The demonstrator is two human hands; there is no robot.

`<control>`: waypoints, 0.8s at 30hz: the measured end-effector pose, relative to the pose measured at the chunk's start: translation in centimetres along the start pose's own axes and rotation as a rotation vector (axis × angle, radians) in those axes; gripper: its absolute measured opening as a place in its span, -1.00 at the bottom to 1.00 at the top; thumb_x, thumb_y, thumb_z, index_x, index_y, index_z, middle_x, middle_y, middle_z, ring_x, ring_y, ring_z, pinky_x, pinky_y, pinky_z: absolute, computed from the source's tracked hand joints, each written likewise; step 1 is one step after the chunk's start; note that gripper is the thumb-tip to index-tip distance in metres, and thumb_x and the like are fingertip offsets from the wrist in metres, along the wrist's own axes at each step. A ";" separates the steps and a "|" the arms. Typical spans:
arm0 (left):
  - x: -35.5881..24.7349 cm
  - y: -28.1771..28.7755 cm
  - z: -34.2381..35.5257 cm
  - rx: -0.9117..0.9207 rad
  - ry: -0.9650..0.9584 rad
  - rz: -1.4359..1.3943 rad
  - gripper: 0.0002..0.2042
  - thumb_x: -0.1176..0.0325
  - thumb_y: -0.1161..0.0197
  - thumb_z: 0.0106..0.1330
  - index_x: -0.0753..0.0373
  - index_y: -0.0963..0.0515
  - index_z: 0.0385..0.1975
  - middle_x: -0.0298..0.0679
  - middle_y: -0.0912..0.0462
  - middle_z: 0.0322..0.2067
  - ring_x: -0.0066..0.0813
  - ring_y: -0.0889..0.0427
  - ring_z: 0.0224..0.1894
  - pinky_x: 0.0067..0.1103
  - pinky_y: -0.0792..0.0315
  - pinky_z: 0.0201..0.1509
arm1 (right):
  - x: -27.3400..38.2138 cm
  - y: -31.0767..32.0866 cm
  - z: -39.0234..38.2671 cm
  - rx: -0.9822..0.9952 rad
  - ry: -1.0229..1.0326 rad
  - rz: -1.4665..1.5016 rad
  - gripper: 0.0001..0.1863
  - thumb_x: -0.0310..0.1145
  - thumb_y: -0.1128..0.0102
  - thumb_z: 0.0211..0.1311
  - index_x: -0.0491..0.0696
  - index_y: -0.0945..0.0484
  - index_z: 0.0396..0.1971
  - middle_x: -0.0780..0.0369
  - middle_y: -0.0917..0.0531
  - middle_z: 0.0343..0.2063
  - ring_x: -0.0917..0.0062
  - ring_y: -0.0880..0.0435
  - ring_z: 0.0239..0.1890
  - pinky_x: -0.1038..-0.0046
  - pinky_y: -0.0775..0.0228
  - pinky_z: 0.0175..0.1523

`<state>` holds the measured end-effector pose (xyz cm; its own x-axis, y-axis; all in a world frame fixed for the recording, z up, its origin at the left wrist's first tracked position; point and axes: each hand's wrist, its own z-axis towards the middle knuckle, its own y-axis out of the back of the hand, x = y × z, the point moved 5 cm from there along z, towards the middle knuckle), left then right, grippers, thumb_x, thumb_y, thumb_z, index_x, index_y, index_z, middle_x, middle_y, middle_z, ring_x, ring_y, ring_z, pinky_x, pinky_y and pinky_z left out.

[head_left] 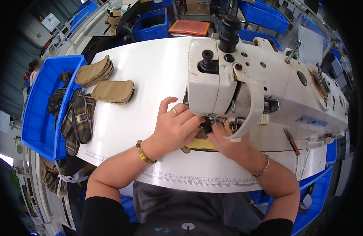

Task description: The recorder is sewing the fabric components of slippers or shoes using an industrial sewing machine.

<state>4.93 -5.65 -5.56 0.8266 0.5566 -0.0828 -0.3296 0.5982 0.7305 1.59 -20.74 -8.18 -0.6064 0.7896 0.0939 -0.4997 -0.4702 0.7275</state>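
A white sewing machine stands over the table, its head reaching in from the right. Under its needle area lies a small fabric piece with a yellow face and a darker edge, mostly covered by hands and machine. My left hand, wearing a ring, comes in from the left with thumb and forefinger closed together at the presser foot, pinching part of the piece; its little finger sticks out. Just right of the needle, my right hand grips the piece, its fingertips partly hidden under the machine head. A dark bit between both hands cannot be made out.
Two stacks of tan rounded pieces lie at the left, beside plaid fabric pieces and a blue bin. Red-handled snips rest right of the machine. A ruler scale runs along the table's near edge.
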 end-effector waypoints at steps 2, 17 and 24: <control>-0.7 0.4 0.0 -0.058 -0.085 0.046 -0.83 0.40 -0.36 -0.07 0.08 -0.60 -0.44 -0.49 -0.55 -0.48 -0.58 -0.50 -0.38 -0.36 -0.28 0.08 | -0.5 -0.2 -0.5 -0.024 -0.029 0.049 -0.92 -0.35 -0.33 0.03 0.04 -0.63 -0.45 0.34 -0.50 -0.75 0.39 -0.54 -0.72 0.36 -0.35 -0.63; -1.1 -0.3 -0.5 -0.063 -0.087 0.022 -0.80 0.42 -0.29 -0.12 0.12 -0.59 -0.42 -0.45 -0.38 -0.57 -0.54 -0.39 -0.54 -0.45 -0.29 -0.16 | 0.5 -2.2 -1.9 0.146 0.167 -0.155 -0.79 -0.44 -0.22 0.05 -0.10 -0.53 -0.26 0.33 -0.54 -0.44 0.51 -0.57 -0.49 0.44 -0.32 -0.48; -0.6 1.9 0.7 -0.118 -0.096 0.151 -0.80 0.31 -0.36 -0.13 0.09 -0.57 -0.46 -0.46 -0.39 -0.56 -0.53 -0.40 -0.50 -0.48 -0.29 -0.18 | -0.6 -1.1 -1.2 0.093 -0.062 0.206 -0.76 -0.45 -0.33 -0.09 -0.04 -0.59 -0.33 0.29 -0.61 -0.47 0.49 -0.62 -0.49 0.36 -0.40 -0.49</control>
<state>4.13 -5.27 -3.67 0.8015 0.5911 0.0902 -0.4992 0.5784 0.6451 1.81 -21.14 -9.84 -0.6494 0.7046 0.2861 -0.3086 -0.5880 0.7476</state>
